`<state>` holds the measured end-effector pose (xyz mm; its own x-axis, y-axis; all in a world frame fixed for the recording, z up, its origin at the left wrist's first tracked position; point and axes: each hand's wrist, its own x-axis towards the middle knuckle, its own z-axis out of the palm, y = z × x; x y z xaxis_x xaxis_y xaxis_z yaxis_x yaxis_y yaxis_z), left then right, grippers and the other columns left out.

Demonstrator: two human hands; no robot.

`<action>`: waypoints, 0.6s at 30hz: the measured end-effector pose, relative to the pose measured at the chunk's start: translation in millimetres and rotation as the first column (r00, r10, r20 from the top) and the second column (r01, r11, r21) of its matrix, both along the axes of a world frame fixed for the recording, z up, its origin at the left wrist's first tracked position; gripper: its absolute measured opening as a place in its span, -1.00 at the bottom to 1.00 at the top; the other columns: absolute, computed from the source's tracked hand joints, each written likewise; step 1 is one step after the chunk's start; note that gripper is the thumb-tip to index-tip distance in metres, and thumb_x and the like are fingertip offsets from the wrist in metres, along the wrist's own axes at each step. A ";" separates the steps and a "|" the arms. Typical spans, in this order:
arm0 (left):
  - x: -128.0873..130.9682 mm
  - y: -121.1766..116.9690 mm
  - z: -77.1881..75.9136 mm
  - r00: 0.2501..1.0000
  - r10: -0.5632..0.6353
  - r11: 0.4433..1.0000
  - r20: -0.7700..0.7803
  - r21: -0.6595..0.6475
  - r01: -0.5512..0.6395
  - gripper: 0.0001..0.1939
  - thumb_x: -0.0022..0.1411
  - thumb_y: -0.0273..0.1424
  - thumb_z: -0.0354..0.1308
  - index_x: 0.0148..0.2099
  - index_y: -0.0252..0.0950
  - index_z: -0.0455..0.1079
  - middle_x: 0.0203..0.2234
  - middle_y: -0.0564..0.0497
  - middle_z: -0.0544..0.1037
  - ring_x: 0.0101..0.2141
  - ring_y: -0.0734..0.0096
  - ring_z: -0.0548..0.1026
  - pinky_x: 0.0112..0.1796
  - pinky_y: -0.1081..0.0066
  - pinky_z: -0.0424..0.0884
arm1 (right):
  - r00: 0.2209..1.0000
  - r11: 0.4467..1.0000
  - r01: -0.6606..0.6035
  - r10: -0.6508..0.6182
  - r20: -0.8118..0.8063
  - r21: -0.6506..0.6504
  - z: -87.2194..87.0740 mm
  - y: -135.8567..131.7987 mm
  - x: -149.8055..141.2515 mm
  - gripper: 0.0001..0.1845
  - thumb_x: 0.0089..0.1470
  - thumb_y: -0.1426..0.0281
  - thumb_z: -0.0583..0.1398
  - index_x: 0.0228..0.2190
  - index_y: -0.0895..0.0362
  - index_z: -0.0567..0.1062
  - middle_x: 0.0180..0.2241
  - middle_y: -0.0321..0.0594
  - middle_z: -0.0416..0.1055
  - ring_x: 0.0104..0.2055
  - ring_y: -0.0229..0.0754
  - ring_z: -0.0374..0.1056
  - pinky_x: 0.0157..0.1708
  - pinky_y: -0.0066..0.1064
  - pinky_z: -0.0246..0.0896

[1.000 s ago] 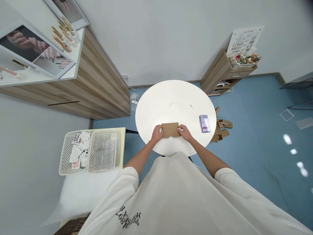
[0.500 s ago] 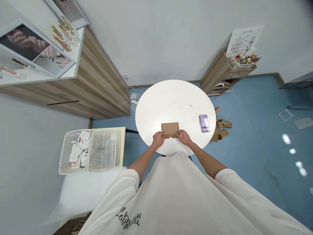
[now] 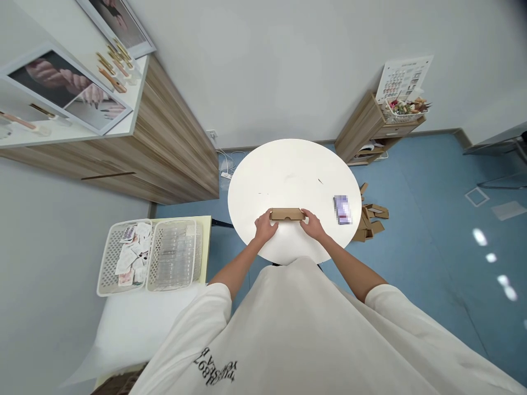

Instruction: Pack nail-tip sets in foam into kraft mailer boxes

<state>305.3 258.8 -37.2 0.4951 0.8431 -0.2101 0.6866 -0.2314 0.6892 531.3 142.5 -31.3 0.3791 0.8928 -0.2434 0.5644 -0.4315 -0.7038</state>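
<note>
A small flat brown cardboard box stands tipped on its edge near the front of the round white table. My left hand grips its left end and my right hand grips its right end, fingers curled round the box. Only the narrow side of the box faces me.
A small purple-and-white packet lies at the table's right side. Loose cardboard pieces lie on the blue floor beyond it. To my left stand two white mesh baskets on a yellow surface. Wooden cabinets line the walls.
The box lay flat a second ago; both hands shifted to its near corners and have tipped it up onto its edge.
</note>
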 end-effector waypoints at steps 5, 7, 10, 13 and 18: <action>12.9 14.7 -9.1 0.992 0.097 0.995 0.082 -0.047 -0.093 -0.51 0.31 -0.45 0.09 0.27 -0.19 0.27 0.05 -0.11 0.51 0.06 0.14 0.46 0.06 0.20 0.33 | 0.996 0.996 0.083 -0.082 -0.029 0.027 -7.5 17.0 3.9 -0.43 0.15 0.36 0.13 0.20 0.03 0.33 0.02 -0.14 0.48 0.10 -0.05 0.37 0.08 -0.16 0.31; 18.7 19.9 -12.5 0.992 0.102 0.994 0.071 -0.031 -0.100 -0.54 0.31 -0.49 0.07 0.24 -0.20 0.32 0.02 -0.11 0.51 0.05 0.14 0.46 0.04 0.21 0.36 | 0.995 0.994 0.097 -0.096 -0.019 0.046 -12.0 23.2 5.4 -0.46 0.15 0.40 0.12 0.18 0.04 0.36 0.01 -0.14 0.48 0.05 -0.07 0.40 0.06 -0.18 0.33; 26.9 26.9 -15.5 0.995 0.101 0.994 0.005 0.038 -0.101 -0.57 0.30 -0.49 0.10 0.20 -0.23 0.36 0.05 -0.17 0.45 0.08 0.07 0.41 0.06 0.16 0.34 | 0.994 0.993 0.099 -0.101 0.033 0.057 -15.9 31.6 7.5 -0.48 0.15 0.44 0.10 0.15 0.08 0.39 0.06 -0.09 0.42 -0.03 -0.09 0.42 0.06 -0.20 0.34; 32.8 32.5 -16.6 0.995 0.088 0.994 -0.037 0.069 -0.086 -0.62 0.29 -0.49 0.11 0.14 -0.23 0.40 0.01 -0.19 0.43 0.05 0.06 0.41 0.05 0.16 0.34 | 0.992 0.995 0.083 -0.087 0.096 0.048 -15.8 37.5 9.0 -0.49 0.16 0.47 0.08 0.14 0.13 0.39 0.08 -0.02 0.36 -0.08 -0.11 0.43 0.07 -0.21 0.33; 35.8 39.2 -16.8 0.999 0.014 0.998 -0.049 0.069 -0.010 -0.66 0.27 -0.53 0.09 0.08 -0.25 0.41 -0.10 -0.15 0.44 -0.06 0.13 0.45 -0.01 0.22 0.36 | 0.985 0.999 0.044 -0.046 0.164 0.017 -12.5 39.4 10.4 -0.43 0.17 0.48 0.05 0.22 0.11 0.30 -0.01 -0.06 0.38 -0.05 -0.06 0.39 0.04 -0.19 0.32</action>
